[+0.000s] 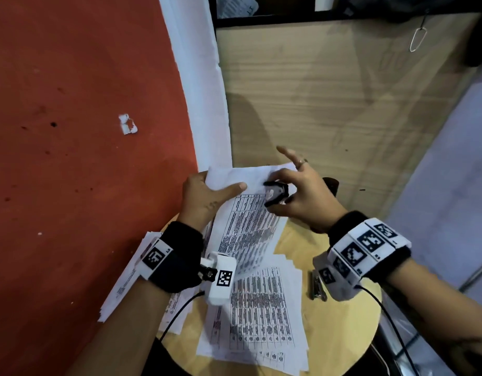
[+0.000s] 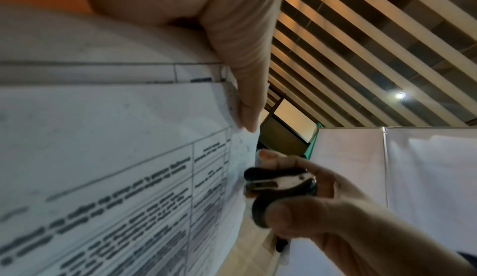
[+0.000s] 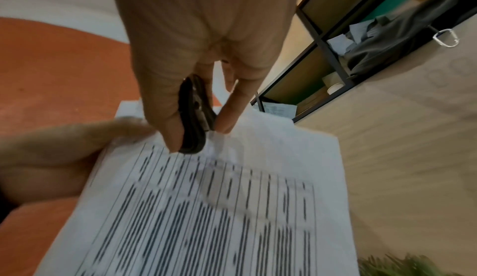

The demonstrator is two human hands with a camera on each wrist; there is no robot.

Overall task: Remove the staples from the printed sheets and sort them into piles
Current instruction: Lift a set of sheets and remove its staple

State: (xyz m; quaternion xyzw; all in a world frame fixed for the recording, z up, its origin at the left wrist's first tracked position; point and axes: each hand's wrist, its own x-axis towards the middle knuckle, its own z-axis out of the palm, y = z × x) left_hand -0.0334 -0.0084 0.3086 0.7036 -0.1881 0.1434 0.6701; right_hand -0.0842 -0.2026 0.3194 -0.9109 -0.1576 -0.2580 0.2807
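1. Nearest to us, on the round light wooden table [image 1: 340, 335], we see loose white sheets printed with dense black tables [image 1: 257, 316], fanned and overlapping; another stack of printed white pages [image 1: 123, 283] hangs over the table's left edge under our left forearm.
2. A small metal stapler [image 1: 317, 286] lies on the bare wood just right of those sheets, partly behind our right wristband.
3. Above the table we hold up a set of white printed sheets [image 1: 245, 229], tilted, its lower end reaching down towards the loose pages. The print is a ruled grid of black text, blurred in the wrist views; the top margin is blank, and the upper part is curled back.
4. Our left hand [image 1: 204, 198] grips the top left of that set: the thumb lies straight across the front of the paper, and the other fingers are wrapped behind it.
5. Our right hand [image 1: 302, 196] pinches a small black claw-type staple remover with metal jaws [image 1: 275, 192] between thumb and forefinger, while the remaining fingers spread out loosely. The remover's tip touches the sheet's top margin near its upper right corner. We cannot make out a staple there.
6. Farther off, a pale wood-grain cabinet panel [image 1: 343, 104] stands behind the table, with an orange-red surface [image 1: 85, 104] to its left.
7. A silver carabiner clip [image 1: 418, 39] hangs at the panel's top right.
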